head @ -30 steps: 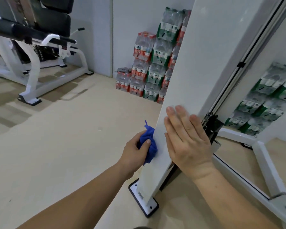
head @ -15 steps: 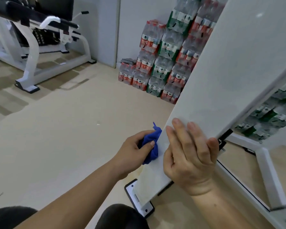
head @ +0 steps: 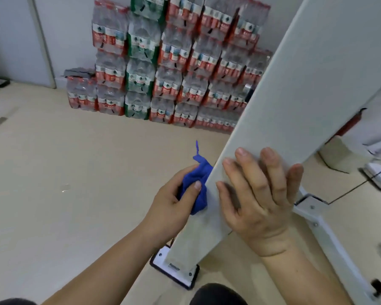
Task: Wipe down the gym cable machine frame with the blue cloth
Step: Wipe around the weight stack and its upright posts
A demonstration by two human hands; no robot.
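The white upright of the cable machine frame (head: pixel 299 89) slants across the right half of the view down to its foot plate (head: pixel 174 269) on the floor. My left hand (head: pixel 174 205) grips the bunched blue cloth (head: pixel 197 186) and holds it against the upright's left edge, low on the post. My right hand (head: pixel 257 199) lies flat on the upright's broad face beside the cloth, with its outer fingertips over the right edge. The cloth is partly hidden by my left fingers.
Stacked shrink-wrapped packs of water bottles (head: pixel 167 62) stand against the back wall behind the post. A white base rail (head: pixel 330 238) of the machine runs along the floor at the right. Beige floor (head: pixel 64 172) stretches to the left. My knees show at the bottom edge.
The view has dropped and swung right, so the bench machine has left the frame and the bottle packs fill the back. Both hands stay low on the post, the cloth still at its left edge.
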